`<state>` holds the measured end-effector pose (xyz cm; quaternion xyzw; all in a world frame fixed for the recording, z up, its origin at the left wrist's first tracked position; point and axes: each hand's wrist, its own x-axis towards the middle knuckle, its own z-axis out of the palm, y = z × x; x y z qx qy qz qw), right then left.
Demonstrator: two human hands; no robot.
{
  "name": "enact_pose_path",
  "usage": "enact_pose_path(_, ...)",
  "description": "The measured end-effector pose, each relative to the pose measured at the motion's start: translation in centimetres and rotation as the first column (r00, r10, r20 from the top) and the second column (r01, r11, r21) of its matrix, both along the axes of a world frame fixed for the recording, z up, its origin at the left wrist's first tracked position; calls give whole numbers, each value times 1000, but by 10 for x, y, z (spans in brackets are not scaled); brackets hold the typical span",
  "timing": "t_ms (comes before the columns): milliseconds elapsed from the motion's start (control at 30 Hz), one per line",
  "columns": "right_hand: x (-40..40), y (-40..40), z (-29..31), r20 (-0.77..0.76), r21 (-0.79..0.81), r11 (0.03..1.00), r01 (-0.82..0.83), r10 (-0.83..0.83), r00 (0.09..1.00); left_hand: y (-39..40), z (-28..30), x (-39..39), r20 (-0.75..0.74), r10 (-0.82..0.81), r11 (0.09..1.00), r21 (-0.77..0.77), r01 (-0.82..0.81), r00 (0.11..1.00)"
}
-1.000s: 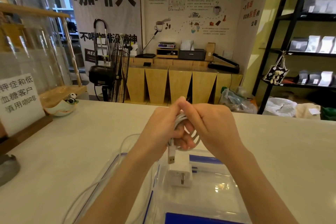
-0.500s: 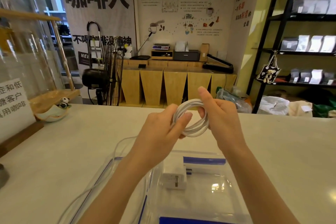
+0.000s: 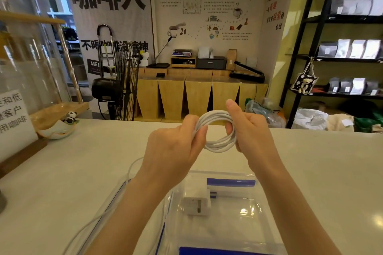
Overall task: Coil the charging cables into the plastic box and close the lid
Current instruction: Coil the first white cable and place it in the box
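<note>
A white charging cable [image 3: 217, 144] is wound into a small round coil, held up above the counter. My left hand [image 3: 176, 149] pinches the coil's left side and my right hand [image 3: 248, 130] grips its right side, thumb up. Below them sits a clear plastic box [image 3: 238, 223] with blue clips; a white charger plug [image 3: 195, 205] lies inside it. The box's clear lid [image 3: 107, 209] with a blue edge lies to the left, partly under my left forearm. Another thin white cable [image 3: 93, 223] curves over the counter by the lid.
The pale counter [image 3: 321, 172] stretches right and left of the box. At the far left stand a printed sign [image 3: 14, 118], a wooden shelf with glass, and a small panda figure in a white dish [image 3: 62, 126]. A fan and shelves stand beyond the counter.
The coil was lifted from just above the box and turned flat toward me. The hanging USB end seen a second ago is tucked away. My hands spread apart on the coil's two sides.
</note>
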<state>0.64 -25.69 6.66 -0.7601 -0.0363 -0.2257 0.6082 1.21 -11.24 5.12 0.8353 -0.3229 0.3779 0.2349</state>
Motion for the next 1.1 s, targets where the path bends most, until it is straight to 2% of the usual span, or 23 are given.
enact_pose_path(133, -3, -3, 6, -96, 45, 997, -60, 64, 993, -5, -6, 3, 10, -1, 998, -66, 2, 1000)
enact_pose_path(200, -3, -6, 8, -165, 122, 987, -103, 122, 979, -9, -5, 2, -167, -122, 977, -194, 89, 978)
enact_pose_path(267, -3, -8, 8, -183, 162, 976, -142, 171, 968, -11, -4, 1, -369, -309, 914, -371, 166, 876)
enact_pose_path(300, -3, -7, 8, -170, 161, 974, -162, 189, 967, -11, -4, 2, -405, -349, 896, -407, 175, 845)
enact_pose_path(367, -3, -6, 6, -93, 41, 987, -157, 160, 983, -11, -4, 4, -437, -357, 895, -413, 168, 826)
enact_pose_path(433, 0, -6, 2, 48, -237, 971, 1, 11, 999, -9, -6, 6, -470, -319, 913, -385, 134, 823)
enact_pose_path(467, 2, -8, 1, 116, -362, 926, 112, -75, 990, -9, -7, 7, -487, -289, 927, -359, 113, 824)
enact_pose_path(500, 1, -8, 1, 158, -433, 881, 191, -134, 978, -10, -7, 7, -506, -259, 940, -330, 93, 823)
enact_pose_path(567, 0, -10, 3, 201, -447, 867, 221, -144, 969, -12, -9, 7, -549, -216, 951, -304, 47, 808)
enact_pose_path(600, -1, -10, 5, 178, -401, 901, 166, -102, 979, -13, -9, 7, -572, -197, 952, -305, 17, 796)
enact_pose_path(667, -6, -9, 15, 21, -201, 972, -119, 125, 992, -14, -9, 7, -608, -179, 948, -316, -29, 773)
enact_pose_path(733, -16, -7, 23, -122, -59, 898, -437, 428, 895, -15, -9, 6, -647, -193, 945, -326, -39, 737)
enact_pose_path(800, -20, -4, 22, -145, -191, 803, -565, 546, 825, -15, -8, 6, -704, -222, 943, -332, -36, 675)
enact_pose_path(867, -18, -2, 16, -75, -367, 802, -471, 480, 874, -15, -6, 5, -740, -234, 946, -322, -28, 630)
enact_pose_path(967, -11, 2, 9, 90, -481, 849, -221, 298, 950, -14, -3, 3, -734, -269, 942, -336, 11, 624)
enact_pose_path(1100, -3, -1, 1, 352, -554, 829, 76, 150, 924, -1, 5, 4, -669, -316, 911, -413, 18, 673)
